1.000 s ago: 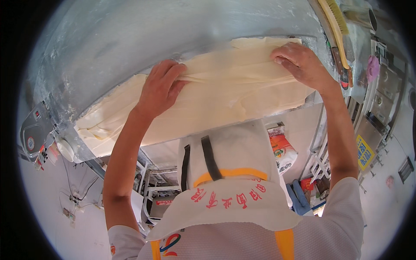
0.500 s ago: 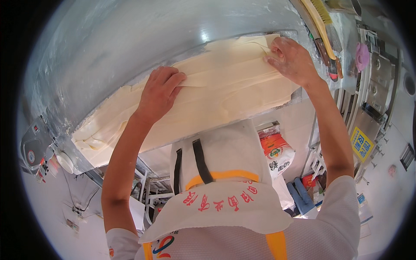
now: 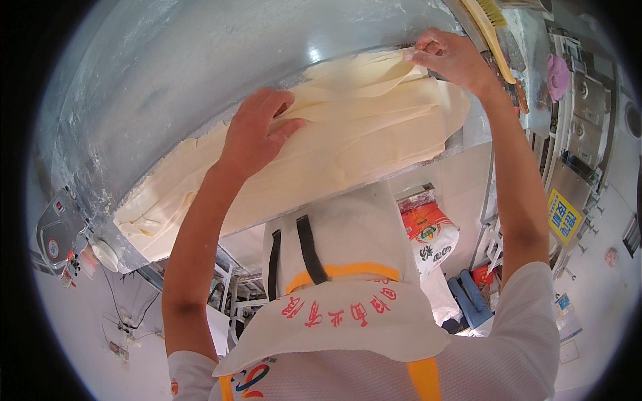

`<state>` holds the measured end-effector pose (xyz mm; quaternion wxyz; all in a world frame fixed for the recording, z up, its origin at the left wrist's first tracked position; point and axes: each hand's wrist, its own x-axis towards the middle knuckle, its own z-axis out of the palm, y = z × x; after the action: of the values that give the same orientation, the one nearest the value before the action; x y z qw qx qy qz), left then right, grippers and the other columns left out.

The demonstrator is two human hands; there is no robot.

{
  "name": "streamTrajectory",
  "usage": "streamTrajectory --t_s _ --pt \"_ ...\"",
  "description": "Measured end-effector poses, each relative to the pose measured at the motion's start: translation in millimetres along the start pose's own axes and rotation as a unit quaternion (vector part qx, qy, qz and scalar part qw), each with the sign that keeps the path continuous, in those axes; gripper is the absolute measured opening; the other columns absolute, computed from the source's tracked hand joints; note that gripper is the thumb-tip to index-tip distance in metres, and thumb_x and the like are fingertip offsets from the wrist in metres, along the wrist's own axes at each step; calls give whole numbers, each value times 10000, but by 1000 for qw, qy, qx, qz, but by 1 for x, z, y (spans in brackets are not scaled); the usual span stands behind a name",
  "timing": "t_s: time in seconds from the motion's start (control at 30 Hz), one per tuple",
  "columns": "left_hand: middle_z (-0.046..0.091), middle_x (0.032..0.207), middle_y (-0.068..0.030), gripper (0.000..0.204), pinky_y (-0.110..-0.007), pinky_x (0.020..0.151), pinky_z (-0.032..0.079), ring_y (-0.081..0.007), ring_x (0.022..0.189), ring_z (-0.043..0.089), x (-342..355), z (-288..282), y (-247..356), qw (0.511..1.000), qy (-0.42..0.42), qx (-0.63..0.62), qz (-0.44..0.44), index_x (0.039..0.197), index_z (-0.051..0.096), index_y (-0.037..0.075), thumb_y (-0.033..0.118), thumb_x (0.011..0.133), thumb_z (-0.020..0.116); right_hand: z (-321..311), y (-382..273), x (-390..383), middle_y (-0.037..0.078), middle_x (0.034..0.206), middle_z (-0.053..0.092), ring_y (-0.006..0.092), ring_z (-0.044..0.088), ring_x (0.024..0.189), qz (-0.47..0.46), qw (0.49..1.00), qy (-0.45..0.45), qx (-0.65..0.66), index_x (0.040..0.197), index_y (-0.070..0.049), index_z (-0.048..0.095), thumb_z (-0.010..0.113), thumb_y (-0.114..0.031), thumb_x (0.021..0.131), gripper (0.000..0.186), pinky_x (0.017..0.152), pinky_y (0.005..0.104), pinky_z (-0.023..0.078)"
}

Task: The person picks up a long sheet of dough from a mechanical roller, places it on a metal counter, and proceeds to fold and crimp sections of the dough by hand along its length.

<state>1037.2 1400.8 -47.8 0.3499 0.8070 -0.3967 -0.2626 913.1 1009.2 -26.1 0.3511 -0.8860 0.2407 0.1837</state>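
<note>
A wide, pale sheet of dough (image 3: 361,137) lies in long folds and wrinkles along the near side of the floured metal worktop. At its far edge, left of the middle, my left hand (image 3: 254,134) rests with curved fingers and the thumb held apart from them. My right hand (image 3: 455,61) is at the far right corner, thumb and fingertips pinched on the dough's edge. Flour whitens the fingers of that hand. Toward the right end, the dough's rounded edge flares out past the folds.
A wooden-handled brush (image 3: 495,43) lies on the right of the worktop (image 3: 200,60), with a dark-handled tool beside it. At the left stands a grey scale (image 3: 59,230). Below the worktop are a red and white sack (image 3: 428,234) and a white rack. A pink cloth-like item (image 3: 557,77) hangs right.
Both hands have shifted slightly away from me. My left thumb and fingers have parted. The dough's far right part is drawn into more folds, and its right end spreads out further.
</note>
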Motion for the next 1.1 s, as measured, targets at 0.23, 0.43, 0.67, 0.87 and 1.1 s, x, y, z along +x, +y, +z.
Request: streamTrajectory --t_s 0.23,0.43,0.67,0.87,1.1 --pt "687 1084 -95 311 -378 892 576 -279 992 685 5 4 -1 999 -25 -13 -26 1208 687 43 6 936 833 -2 -14 13 77 942 756 177 718 850 -56 995 -23 -81 1135 -45 731 828 -200 910 290 797 373 591" --pt "703 1012 -78 181 -346 889 578 -218 934 696 13 3 0 989 -7 -110 -95 1139 695 23 28 997 807 -18 -3 34 47 927 720 175 704 848 -11 993 -92 69 1081 -38 742 802 -146 932 194 805 363 581" --pt "717 1000 -42 198 -305 830 557 -141 866 642 27 4 8 985 3 -115 -132 1187 693 19 111 1044 795 -3 0 24 3 1001 709 137 676 984 -98 987 -96 78 1136 -52 772 777 -120 1007 146 914 288 538" --pt "737 1036 -59 193 -316 813 557 -164 878 671 32 9 2 982 66 -56 -165 1212 713 51 101 1042 788 -6 12 14 9 1082 734 127 670 1004 -40 992 40 113 1176 -63 782 739 -28 995 189 958 296 544" --pt "711 1213 -143 292 -442 964 571 -356 1134 686 4 26 27 994 62 43 77 1212 728 52 63 945 846 9 37 -63 86 1228 737 306 655 1274 -213 975 67 -22 1288 -150 799 687 77 859 498 1131 403 530"
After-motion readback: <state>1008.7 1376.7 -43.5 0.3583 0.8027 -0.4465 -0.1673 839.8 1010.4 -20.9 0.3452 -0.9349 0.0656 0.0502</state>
